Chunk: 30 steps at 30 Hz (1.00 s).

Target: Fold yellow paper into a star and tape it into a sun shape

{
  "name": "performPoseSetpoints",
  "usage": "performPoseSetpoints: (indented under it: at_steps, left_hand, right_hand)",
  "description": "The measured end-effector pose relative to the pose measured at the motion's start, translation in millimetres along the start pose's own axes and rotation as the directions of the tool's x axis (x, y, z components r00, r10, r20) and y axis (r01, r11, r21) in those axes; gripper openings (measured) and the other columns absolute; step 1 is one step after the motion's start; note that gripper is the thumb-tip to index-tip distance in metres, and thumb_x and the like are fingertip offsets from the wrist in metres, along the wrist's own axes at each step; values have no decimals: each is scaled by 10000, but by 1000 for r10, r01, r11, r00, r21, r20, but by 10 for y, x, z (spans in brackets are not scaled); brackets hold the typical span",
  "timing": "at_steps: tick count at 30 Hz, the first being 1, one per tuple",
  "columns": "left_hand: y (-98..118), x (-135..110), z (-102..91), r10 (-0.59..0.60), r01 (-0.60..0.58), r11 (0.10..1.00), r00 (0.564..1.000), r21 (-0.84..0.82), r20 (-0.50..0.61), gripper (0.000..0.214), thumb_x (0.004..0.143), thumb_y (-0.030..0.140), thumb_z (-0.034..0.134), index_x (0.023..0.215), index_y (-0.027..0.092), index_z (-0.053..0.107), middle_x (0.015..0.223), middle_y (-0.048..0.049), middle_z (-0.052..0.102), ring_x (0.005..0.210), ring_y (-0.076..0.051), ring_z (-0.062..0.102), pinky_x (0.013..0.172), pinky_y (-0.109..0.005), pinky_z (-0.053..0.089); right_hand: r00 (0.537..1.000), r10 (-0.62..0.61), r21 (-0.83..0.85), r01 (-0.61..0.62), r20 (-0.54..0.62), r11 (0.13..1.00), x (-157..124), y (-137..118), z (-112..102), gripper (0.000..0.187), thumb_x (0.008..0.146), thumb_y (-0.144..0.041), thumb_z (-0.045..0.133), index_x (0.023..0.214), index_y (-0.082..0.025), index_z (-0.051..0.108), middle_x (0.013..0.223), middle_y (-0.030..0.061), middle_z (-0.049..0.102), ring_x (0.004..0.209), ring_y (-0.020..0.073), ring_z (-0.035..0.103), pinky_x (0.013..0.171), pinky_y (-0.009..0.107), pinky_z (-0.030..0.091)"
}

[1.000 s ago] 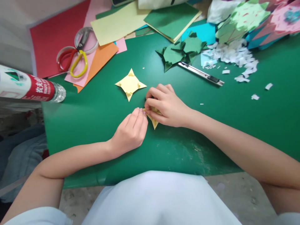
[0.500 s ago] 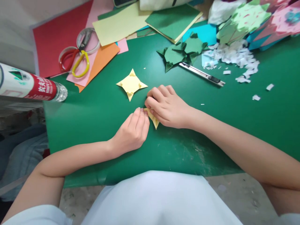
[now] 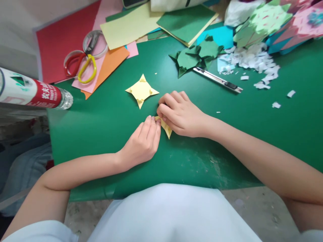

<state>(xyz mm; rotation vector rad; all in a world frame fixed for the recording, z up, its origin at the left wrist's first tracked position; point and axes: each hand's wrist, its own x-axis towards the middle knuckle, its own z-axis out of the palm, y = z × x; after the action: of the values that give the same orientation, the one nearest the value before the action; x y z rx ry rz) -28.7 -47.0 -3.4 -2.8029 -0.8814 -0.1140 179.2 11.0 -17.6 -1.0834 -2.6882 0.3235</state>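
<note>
Between my two hands a yellow folded paper star [image 3: 167, 128] lies on the green table [image 3: 101, 134], largely covered by fingers. My left hand [image 3: 143, 141] pinches its left tip, fingers pressed together. My right hand [image 3: 180, 114] bends over it from the right with curled fingers, hiding most of its upper part. A second yellow paper star [image 3: 142, 91], four-pointed with small curled folds at its points, lies flat just above my hands, untouched.
Scissors [image 3: 88, 57] rest on coloured paper sheets at upper left, near a water bottle [image 3: 47, 94]. A utility knife [image 3: 218, 80] lies beside green folded paper pieces [image 3: 188, 58]. White paper scraps [image 3: 252, 60] and paper flower-like crafts [image 3: 270, 20] sit at upper right.
Both hands stay almost in place on the yellow star. A bit more of it shows between them as my right hand shifts very slightly right.
</note>
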Motion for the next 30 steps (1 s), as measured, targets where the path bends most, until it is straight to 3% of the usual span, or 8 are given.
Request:
performPoseSetpoints:
  at_steps: [10,14,18,24,30]
  left_hand:
    - [-45,77,-6,3,-5,999,999,-36,-51,378,911,159,448,1193,-34,610,1140,-258,686,1097,-338,674,926,-430,553]
    - [-62,98,10,-25,19,992,999,-126,-48,376,922,157,417,1192,-6,622,1198,-249,668,1117,-321,663,940,-436,545]
    - [-79,96,47,29,-38,990,997,-135,-68,401,940,173,400,1225,-28,599,1214,-246,668,1127,-314,663,954,-426,547]
    - [-66,68,49,56,-63,997,990,-48,-126,466,953,273,436,1239,-67,577,1205,-267,670,1114,-329,672,947,-408,551]
    - [-88,96,-1,46,-52,994,997,-93,-64,476,959,312,453,1281,-19,568,1189,-240,671,1098,-307,656,943,-413,529]
  right_hand:
    - [1000,-5,103,7,-19,995,0,12,-42,211,979,-302,331,924,-196,505,1044,107,556,868,241,439,755,390,307]
    - [999,-11,217,20,-43,976,1,86,-54,191,971,-254,324,945,-197,504,1023,97,557,865,229,454,764,382,335]
    - [994,1,285,30,-110,958,9,181,-41,191,956,-194,315,945,-198,505,1010,90,554,852,209,469,784,376,370]
    - [991,-6,233,38,-133,972,9,220,-18,213,951,-174,304,952,-192,517,1002,97,560,844,210,477,775,373,378]
    - [991,-51,69,60,-126,996,-4,266,-40,169,937,-238,361,918,-191,523,930,85,552,782,208,464,710,355,351]
